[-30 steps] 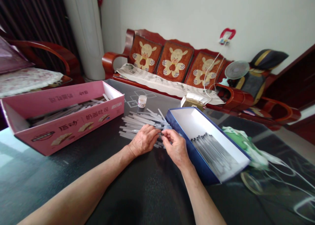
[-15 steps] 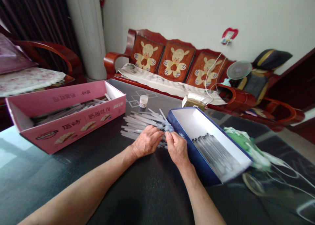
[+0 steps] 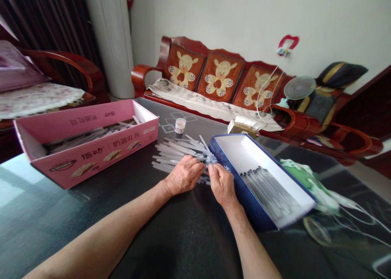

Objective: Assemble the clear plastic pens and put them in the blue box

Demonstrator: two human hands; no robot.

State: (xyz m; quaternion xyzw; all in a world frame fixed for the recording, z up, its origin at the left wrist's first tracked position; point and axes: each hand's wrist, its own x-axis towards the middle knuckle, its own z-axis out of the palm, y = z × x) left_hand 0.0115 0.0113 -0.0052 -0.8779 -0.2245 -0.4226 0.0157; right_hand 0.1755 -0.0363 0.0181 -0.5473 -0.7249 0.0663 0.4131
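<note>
A loose pile of pale translucent tubes lies on the dark table between two boxes. At the near edge of this pile, my left hand has its fingers closed in a pinch. My right hand is closed close beside it, thumb pressed against the bent fingers. What either hand pinches is hidden or too small to make out. Right of my hands stands an open blue box with a white inside. Dark-tipped thin tubes lie side by side in it.
A pink cardboard box with more pale tubes stands at the left. Behind the pile is a small white tub. A tissue box, a green and white bag and white cables lie beyond the blue box. A wooden sofa stands behind the table.
The whole view has shifted slightly, so everything appears a little farther right. My hands stay closed at the near edge of the pile, with a slightly wider gap between them.
</note>
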